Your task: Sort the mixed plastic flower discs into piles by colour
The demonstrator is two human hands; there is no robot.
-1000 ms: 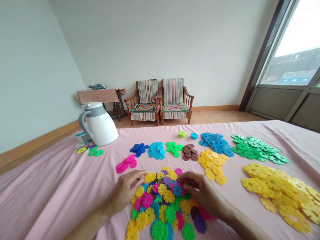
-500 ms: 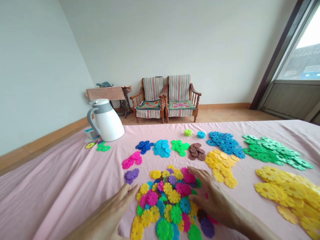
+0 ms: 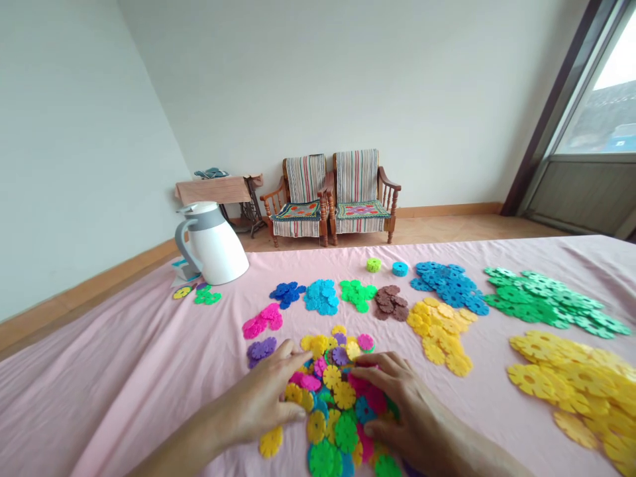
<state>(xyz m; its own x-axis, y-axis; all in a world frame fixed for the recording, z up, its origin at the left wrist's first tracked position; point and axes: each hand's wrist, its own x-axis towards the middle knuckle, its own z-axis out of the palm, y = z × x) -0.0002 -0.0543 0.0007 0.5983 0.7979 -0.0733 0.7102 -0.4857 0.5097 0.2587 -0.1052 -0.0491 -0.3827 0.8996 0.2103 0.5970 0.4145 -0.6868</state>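
Observation:
A mixed heap of notched plastic flower discs (image 3: 344, 395) in yellow, pink, green, blue and purple lies on the pink cloth in front of me. My left hand (image 3: 268, 391) rests against the heap's left side, fingers apart, thumb pointing inward over some yellow discs. On the right side, my right hand (image 3: 397, 397) lies over pink and green discs with its fingers spread. Neither hand grips a disc. One yellow disc (image 3: 271, 442) sits apart below my left hand. Both hands hide part of the heap's edges.
Sorted piles surround the heap: purple (image 3: 262, 351), pink (image 3: 263, 320), brown (image 3: 391, 303), and yellow discs (image 3: 440, 331). Larger green (image 3: 551, 301) and yellow piles (image 3: 576, 384) lie right. A white jug (image 3: 218, 248) stands at the back left. Two chairs (image 3: 358, 192) are beyond the table.
My left hand has moved right and forward, onto the heap's left side. My right hand has shifted slightly left and nearer. The heap is pressed narrower, and one yellow disc lies separate.

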